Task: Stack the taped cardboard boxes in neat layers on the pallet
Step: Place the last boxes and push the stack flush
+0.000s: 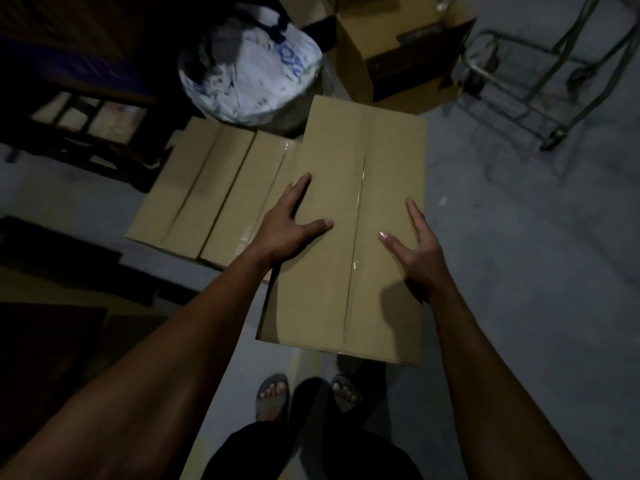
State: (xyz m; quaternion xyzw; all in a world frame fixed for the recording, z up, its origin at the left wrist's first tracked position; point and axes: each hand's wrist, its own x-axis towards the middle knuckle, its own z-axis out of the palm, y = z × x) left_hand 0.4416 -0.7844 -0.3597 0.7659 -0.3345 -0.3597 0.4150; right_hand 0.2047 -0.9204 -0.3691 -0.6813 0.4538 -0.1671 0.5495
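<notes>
Hands — left hand (291,223) and right hand (417,251) — lie flat and open on the taped box (343,282), gripping nothing. It may slide off line with the lower boxes (207,188) — the layer then becomes uneven.

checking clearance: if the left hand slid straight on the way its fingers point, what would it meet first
The left hand lies along the held box's left edge. Straight on it would probably pass over the boxes laid flat, then reach the white bag; depth is unclear.

left hand (289,225) | right hand (417,252) | both flat on taped box (349,202); two boxes (204,188) beside
</notes>
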